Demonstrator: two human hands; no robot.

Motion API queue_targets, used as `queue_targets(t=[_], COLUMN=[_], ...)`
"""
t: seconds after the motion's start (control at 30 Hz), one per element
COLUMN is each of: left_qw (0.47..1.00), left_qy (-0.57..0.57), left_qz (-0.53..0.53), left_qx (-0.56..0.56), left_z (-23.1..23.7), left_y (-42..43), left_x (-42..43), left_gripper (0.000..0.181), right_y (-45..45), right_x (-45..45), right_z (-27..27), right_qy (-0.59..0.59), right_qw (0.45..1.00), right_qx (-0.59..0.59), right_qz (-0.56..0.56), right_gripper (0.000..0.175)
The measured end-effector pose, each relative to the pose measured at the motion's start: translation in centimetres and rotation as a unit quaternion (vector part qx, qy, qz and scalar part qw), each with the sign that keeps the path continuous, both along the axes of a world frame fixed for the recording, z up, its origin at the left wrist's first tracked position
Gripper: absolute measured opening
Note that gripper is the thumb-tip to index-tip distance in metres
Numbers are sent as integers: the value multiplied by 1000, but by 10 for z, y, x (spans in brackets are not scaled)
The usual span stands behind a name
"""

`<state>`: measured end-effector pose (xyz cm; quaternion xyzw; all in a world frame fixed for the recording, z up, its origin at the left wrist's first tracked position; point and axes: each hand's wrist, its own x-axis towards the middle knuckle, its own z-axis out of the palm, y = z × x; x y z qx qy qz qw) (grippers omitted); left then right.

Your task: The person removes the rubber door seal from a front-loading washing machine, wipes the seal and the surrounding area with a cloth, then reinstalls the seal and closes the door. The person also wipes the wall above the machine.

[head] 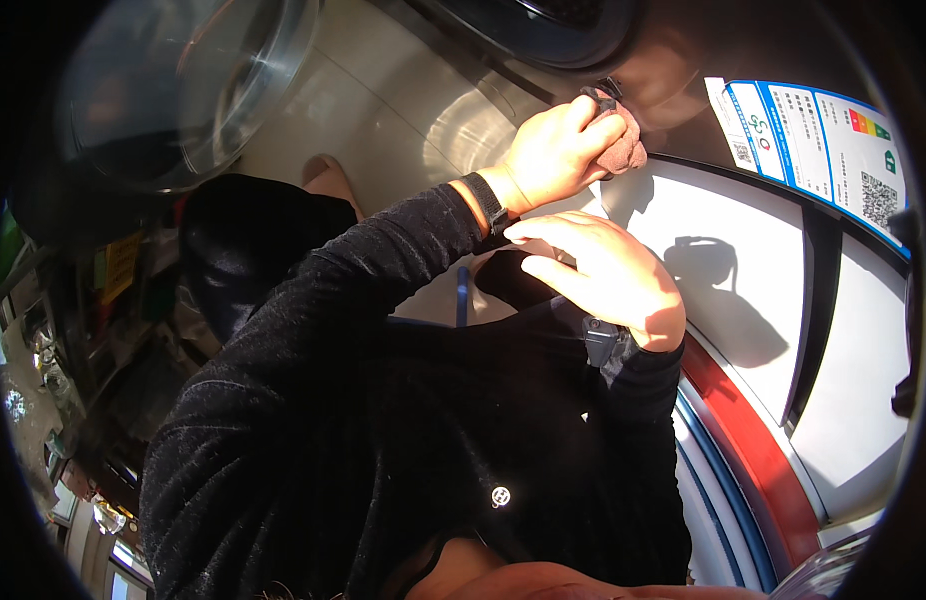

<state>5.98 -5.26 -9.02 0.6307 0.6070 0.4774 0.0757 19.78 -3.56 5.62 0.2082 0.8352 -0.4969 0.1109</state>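
Note:
My left hand (556, 154) is closed around a crumpled brownish-pink cloth (620, 142). The cloth is at the lower edge of a dark, glossy appliance panel (676, 90), beside a small black part (611, 86). Whether it presses on the panel cannot be told. Nearer to my body, my right hand (601, 274) has its fingers apart and nothing in it; its fingertips are close to my left wrist. A dark woven band (487, 199) circles the left wrist, and a small black device (601, 337) sits at the right wrist.
A printed energy label (815, 146) is on the panel at right. Part of a round black door (553, 34) shows at the top, and a large transparent round cover (185, 82) at upper left. White panels (733, 262) and a red strip (755, 450) run down the right; cluttered items lie at left.

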Motion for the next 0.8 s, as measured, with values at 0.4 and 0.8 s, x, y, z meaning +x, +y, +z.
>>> queue_targets(t=[0.4,0.8], left_qw=[929,913], left_qy=[-207,-343], left_qz=[134,-27], left_qx=[-277,-221], left_z=[-118,-43], left_y=[-11,-33], left_x=[-21,-11], left_gripper=[47,51], right_y=[6,1], right_x=[-9,-11], right_z=[-8,-5], right_qy=[15,29], right_qw=[999,1000], right_qx=[-31,1], right_qz=[-6,-2], right_gripper=[36,36])
